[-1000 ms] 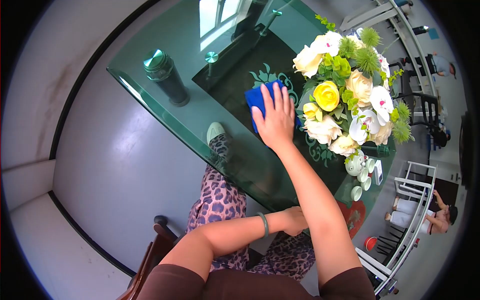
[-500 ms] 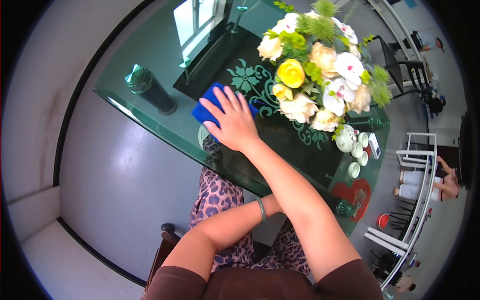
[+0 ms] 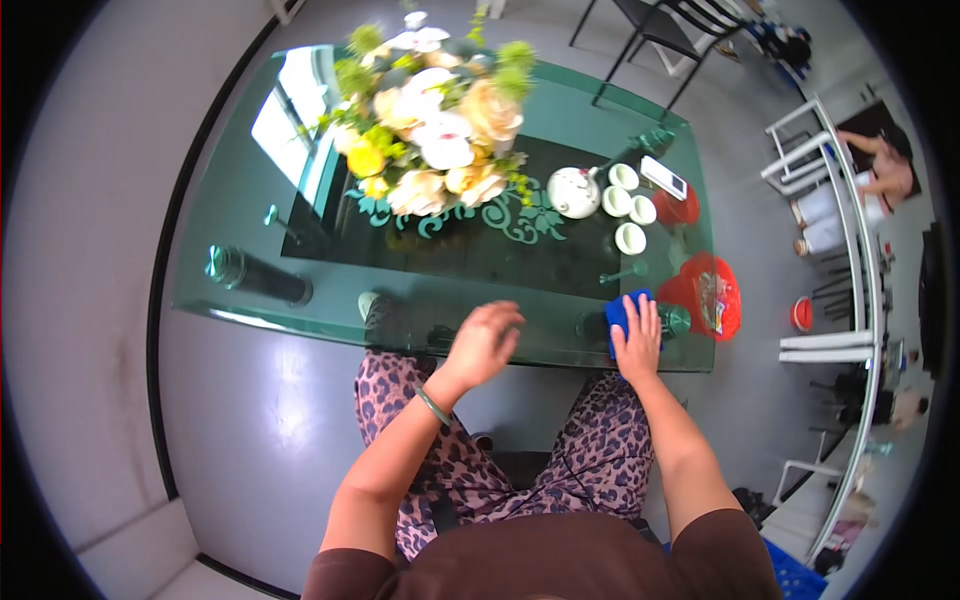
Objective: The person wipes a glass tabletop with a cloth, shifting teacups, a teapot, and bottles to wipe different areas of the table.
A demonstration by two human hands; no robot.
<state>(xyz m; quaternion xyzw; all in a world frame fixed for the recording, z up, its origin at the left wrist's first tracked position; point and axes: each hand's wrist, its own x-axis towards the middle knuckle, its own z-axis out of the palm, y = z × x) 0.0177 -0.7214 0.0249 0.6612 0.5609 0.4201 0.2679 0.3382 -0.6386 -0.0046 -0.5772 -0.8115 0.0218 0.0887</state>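
Observation:
My right hand (image 3: 640, 340) lies flat with its fingers stretched out on a folded blue cloth (image 3: 617, 318), pressing it on the glass table (image 3: 450, 300) near its front right corner. My left hand (image 3: 484, 343), a green bangle on its wrist, hovers by the front edge of the table. Its fingers are loosely bent and apart, with nothing in them. Farther back on the glass stand a bouquet of flowers (image 3: 440, 130), a white teapot (image 3: 574, 192) and several small pale cups (image 3: 630, 238).
A white boxy item (image 3: 663, 178) lies beside the cups. Below the glass at the right is a red bin (image 3: 728, 300). A black chair (image 3: 665, 35) stands behind the table. At the far right, a person (image 3: 870, 190) is near white frames.
My right hand and the blue cloth have moved from the table's left part to its front right corner. My arms no longer cross, and my left hand has come into view.

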